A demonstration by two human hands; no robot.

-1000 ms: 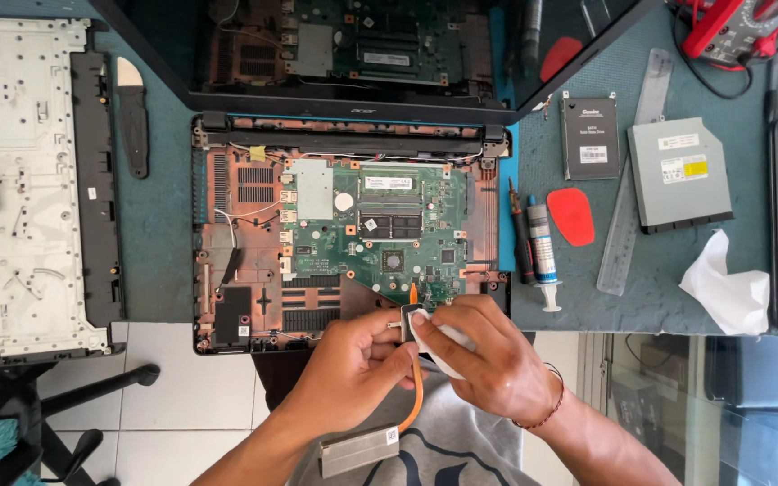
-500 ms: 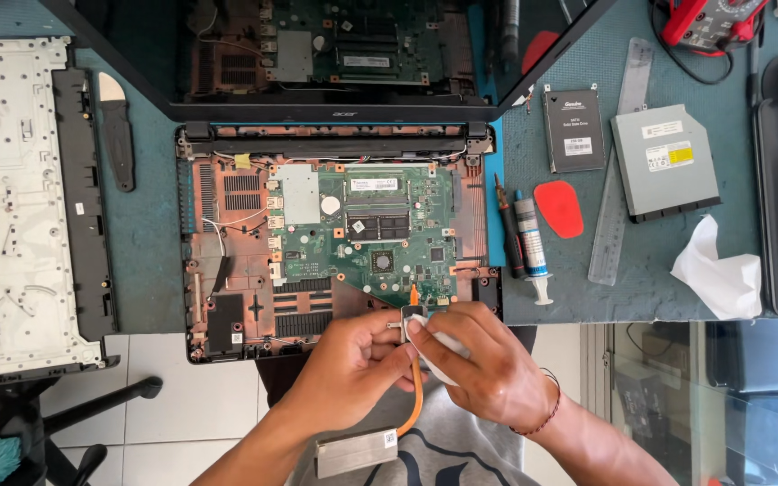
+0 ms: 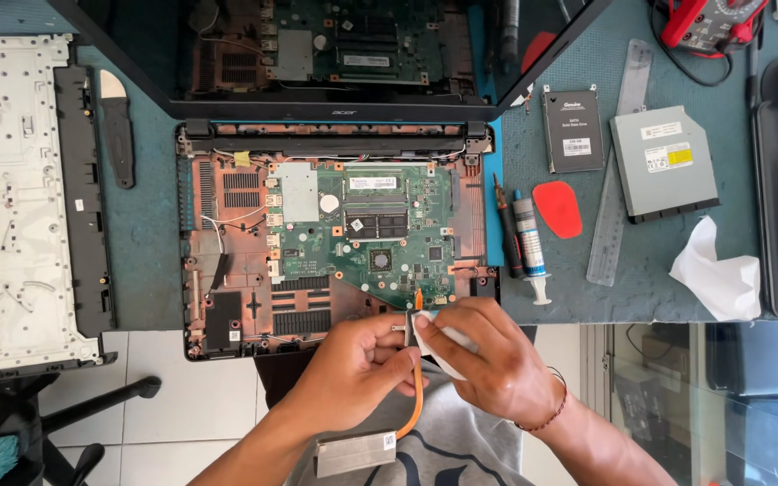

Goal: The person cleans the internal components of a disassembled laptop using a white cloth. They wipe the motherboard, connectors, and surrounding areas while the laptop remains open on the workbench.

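My left hand [image 3: 353,369] grips the upper end of a copper heat pipe [image 3: 418,396] whose finned metal heatsink [image 3: 355,453] hangs below, near my lap. My right hand [image 3: 488,360] presses a folded white tissue [image 3: 432,346] against the top of that pipe. Both hands sit at the near edge of an opened laptop base [image 3: 227,270], with its green motherboard [image 3: 380,234] exposed just beyond my fingers.
A white keyboard cover [image 3: 11,198] lies at left. Right of the laptop are a screwdriver [image 3: 506,229], a thermal paste syringe [image 3: 529,243], a red pick [image 3: 557,209], a ruler [image 3: 619,162], a drive [image 3: 573,129], an optical drive [image 3: 664,162] and crumpled tissue [image 3: 713,270].
The view has shifted slightly, so the laptop sits a little higher and more to the left. My hands stay together on the heat pipe, with the tissue still against it.
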